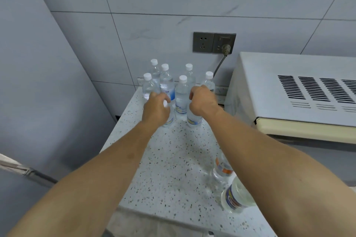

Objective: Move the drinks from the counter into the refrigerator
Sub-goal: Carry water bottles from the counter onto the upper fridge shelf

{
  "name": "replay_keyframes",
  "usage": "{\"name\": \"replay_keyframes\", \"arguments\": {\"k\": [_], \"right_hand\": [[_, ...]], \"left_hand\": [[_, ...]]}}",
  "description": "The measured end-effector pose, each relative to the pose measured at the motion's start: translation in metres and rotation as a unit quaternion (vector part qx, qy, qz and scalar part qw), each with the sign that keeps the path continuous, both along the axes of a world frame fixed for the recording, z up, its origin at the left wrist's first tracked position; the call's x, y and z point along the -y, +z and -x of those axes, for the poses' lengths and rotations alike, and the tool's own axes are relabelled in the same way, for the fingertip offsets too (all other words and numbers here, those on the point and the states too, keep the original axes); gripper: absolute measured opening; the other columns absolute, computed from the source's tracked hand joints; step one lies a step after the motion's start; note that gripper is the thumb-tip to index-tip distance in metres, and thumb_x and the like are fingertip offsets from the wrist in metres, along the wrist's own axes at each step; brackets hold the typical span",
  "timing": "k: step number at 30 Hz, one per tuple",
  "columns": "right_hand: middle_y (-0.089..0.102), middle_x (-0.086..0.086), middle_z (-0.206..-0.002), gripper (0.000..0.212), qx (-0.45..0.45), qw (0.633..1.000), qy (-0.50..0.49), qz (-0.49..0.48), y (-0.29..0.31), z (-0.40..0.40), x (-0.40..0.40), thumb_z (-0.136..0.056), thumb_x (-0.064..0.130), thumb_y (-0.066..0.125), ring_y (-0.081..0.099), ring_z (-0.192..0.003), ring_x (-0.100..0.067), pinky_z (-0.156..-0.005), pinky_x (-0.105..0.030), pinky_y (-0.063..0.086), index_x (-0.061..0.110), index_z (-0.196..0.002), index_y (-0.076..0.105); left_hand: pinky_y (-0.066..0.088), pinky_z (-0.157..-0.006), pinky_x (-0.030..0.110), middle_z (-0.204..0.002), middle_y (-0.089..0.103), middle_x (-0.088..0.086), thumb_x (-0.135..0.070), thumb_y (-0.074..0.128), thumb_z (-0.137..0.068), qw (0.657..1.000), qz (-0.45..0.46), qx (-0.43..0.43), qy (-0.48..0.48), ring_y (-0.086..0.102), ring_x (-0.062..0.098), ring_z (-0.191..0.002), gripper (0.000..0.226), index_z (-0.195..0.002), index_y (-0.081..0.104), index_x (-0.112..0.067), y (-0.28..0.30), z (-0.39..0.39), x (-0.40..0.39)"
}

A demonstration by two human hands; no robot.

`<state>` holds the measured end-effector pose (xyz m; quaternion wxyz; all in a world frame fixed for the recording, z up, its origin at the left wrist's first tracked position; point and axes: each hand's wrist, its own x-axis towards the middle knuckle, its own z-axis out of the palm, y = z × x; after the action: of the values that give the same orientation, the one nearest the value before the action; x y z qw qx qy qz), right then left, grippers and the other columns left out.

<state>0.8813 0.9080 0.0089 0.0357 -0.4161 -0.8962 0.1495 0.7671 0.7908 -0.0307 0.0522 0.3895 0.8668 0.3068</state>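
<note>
Several clear water bottles with white caps [182, 90] stand grouped at the back of the speckled counter [173, 159]. My left hand [156, 109] curls over the top of a front-left bottle [169, 120], its white cap showing between the fingers. My right hand [202, 102] grips the upper part of the front-right bottle [193, 120]. Both bottles stand on the counter. Two more bottles [234, 197] are at the counter's near right, partly hidden under my right forearm. The grey refrigerator [38, 82] fills the left side.
A white microwave [298, 92] sits on the right, close beside the bottles, its cord plugged into a grey wall socket [214, 42]. A tiled wall stands right behind the bottles. An open refrigerator door edge [23, 169] shows at lower left.
</note>
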Motion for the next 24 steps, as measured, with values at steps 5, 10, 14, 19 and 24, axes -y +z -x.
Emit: {"name": "replay_keyframes", "arguments": {"k": [5,10,14,19,24], "right_hand": [[0.062,-0.008,-0.115,0.029,-0.038,0.998,0.016,0.037,0.0,-0.015,0.034,-0.081,0.006,0.065,0.064,-0.099,-0.026,-0.08,-0.036,0.058,0.014,-0.11,0.065],[0.064,0.001,-0.101,0.018,-0.117,0.985,0.005,0.129,-0.011,-0.032,0.069,-0.077,0.015,0.068,0.063,-0.09,-0.02,-0.064,-0.028,0.047,0.025,-0.091,0.06],[0.063,-0.004,-0.107,0.02,-0.2,0.97,0.005,0.14,-0.031,-0.047,0.088,-0.078,0.019,0.066,0.057,-0.094,-0.022,-0.071,-0.027,0.042,0.024,-0.097,0.063],[0.06,-0.003,-0.108,0.041,-0.296,0.941,-0.057,0.157,-0.07,-0.064,0.111,-0.076,0.039,0.076,0.052,-0.107,-0.024,-0.089,-0.036,0.047,0.021,-0.11,0.063],[0.051,0.017,-0.121,0.072,-0.353,0.904,-0.067,0.231,-0.108,-0.073,0.126,-0.069,0.044,0.084,0.05,-0.115,-0.009,-0.094,-0.027,0.043,0.035,-0.13,0.046]], "left_hand": [[0.038,-0.074,0.025,-0.113,0.059,0.002,-0.013,0.069,-0.084,0.996,-0.069,0.029,0.052,0.056,0.016,-0.089,0.026,-0.108,0.068,-0.024,0.006,-0.033,0.043],[0.044,-0.078,0.025,-0.115,0.066,0.004,-0.015,0.071,-0.086,0.992,-0.116,0.004,0.057,0.062,0.02,-0.095,0.031,-0.116,0.067,-0.018,-0.002,-0.065,0.097],[0.05,-0.079,0.031,-0.114,0.063,-0.005,-0.015,0.068,-0.088,0.985,-0.158,-0.001,0.062,0.056,0.017,-0.092,0.034,-0.122,0.064,-0.019,-0.016,-0.078,0.119],[0.04,-0.086,0.017,-0.121,0.053,-0.025,-0.03,0.068,-0.09,0.978,-0.18,0.092,0.056,0.049,0.005,-0.112,0.048,-0.134,0.048,-0.035,-0.038,-0.077,0.127],[0.046,-0.087,0.016,-0.12,0.055,-0.033,-0.054,0.073,-0.073,0.959,-0.204,0.188,0.065,0.053,-0.007,-0.112,0.058,-0.124,0.046,-0.046,-0.067,-0.076,0.139]]}}
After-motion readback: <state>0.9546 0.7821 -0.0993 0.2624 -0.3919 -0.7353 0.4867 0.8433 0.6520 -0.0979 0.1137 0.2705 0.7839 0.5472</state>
